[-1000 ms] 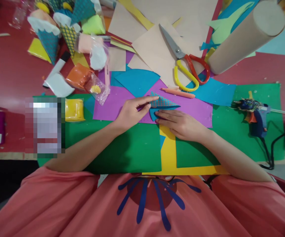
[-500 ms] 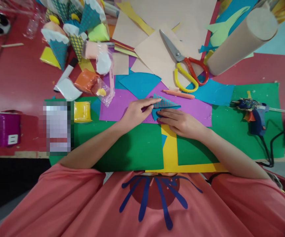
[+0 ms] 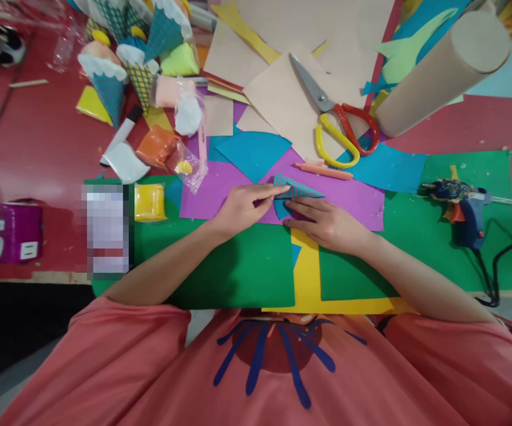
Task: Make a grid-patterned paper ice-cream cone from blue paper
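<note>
A blue cone with a grid pattern lies on the purple sheet, its tip pointing right. My left hand holds the cone's wide left end, index finger stretched over it and thumb at its lower edge. Below the cone, my right hand rests with fingers against its lower side and over a plain blue flap. Just beyond lie a blue fan-shaped piece and an orange pen-like stick.
Scissors lie open on beige sheets. A beige roll is at back right, a glue gun at right. Decorated cones, clay packets and a marker sit at back left; a yellow packet is nearer.
The cone has turned slightly, and my left index finger reaches further over it. The whole view has shifted a little.
</note>
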### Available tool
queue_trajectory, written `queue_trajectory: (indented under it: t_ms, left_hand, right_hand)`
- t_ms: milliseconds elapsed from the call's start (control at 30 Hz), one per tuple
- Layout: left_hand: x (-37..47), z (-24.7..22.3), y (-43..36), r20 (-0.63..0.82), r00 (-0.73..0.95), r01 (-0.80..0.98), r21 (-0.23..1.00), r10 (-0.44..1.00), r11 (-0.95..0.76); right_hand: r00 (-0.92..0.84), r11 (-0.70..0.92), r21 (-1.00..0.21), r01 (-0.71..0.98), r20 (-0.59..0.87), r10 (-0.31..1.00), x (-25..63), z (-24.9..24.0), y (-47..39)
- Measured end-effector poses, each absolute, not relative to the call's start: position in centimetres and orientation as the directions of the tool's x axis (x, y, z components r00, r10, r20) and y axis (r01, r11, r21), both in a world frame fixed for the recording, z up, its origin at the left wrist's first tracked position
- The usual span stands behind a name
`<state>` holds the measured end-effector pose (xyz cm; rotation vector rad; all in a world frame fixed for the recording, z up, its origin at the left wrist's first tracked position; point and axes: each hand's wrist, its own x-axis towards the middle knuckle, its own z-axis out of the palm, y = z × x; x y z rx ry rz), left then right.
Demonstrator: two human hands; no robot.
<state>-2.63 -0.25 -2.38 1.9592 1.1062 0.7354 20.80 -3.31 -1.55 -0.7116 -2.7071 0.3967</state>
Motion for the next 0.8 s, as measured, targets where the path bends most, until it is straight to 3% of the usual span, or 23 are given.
queue_trajectory:
  t_ms: [233,567,800]
  left_hand:
    - [-2.57,-2.55,-0.37,0.174,0.469,0.442,0.802,0.866,-0.401]
    - [-2.43,-2.18,-0.28,0.135,0.464,0.437,0.824,0.875,-0.359]
    - [-2.12,-2.61,-0.4,0.232,0.497,0.41,0.787,0.836,-0.462]
  right_hand:
    - [-0.836,0.867,-0.295,0.401,0.27,0.479,20.78,-1.43,-3.43]
    - [-0.816,0.819,-0.382,0.427,0.228,0.531,21.22,-1.79,-3.36]
    - [-0.776,0.865,-0.281,0.416,0.386,0.499,21.27,-1.59,-3.14]
